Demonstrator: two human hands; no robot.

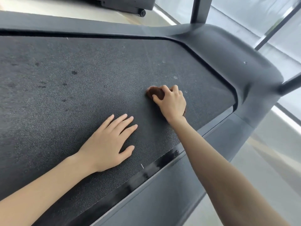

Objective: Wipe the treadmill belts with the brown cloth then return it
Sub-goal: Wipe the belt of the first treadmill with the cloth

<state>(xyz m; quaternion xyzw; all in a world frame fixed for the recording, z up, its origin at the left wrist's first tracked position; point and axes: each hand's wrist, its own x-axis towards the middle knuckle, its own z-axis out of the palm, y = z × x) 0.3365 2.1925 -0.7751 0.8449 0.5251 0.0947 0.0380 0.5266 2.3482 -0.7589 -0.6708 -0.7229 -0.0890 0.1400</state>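
Nearest the camera, the left hand (107, 142) lies flat, palm down and fingers spread, on the dark grey textured treadmill belt (73, 95); its grip is apart and holds nothing, and it seems to serve as a brace. Just beyond it, the right hand (171, 101) presses the bunched brown cloth (155, 92) against the belt, fingers curled over the top so that its grip is clamped on the cloth. The cloth sits on the belt toward the front end, near the curved black plastic motor cover (228, 54), and only part of it shows from under the fingers.

By my reading the wiping is under way, not finished. Dark splotches (74, 72) dot the belt to the left, and pale specks (175, 77) sit just past the cloth, so much of this belt looks yet to be cleaned. Returning the cloth is not yet done, and no place to return it to is visible.

Counted: two hands, one cloth, one belt under work. At the far top edge, the black base of a second machine with a small wheel (141, 13) shows, likely another treadmill; its belt cannot be seen, so I cannot tell whether it has been wiped.
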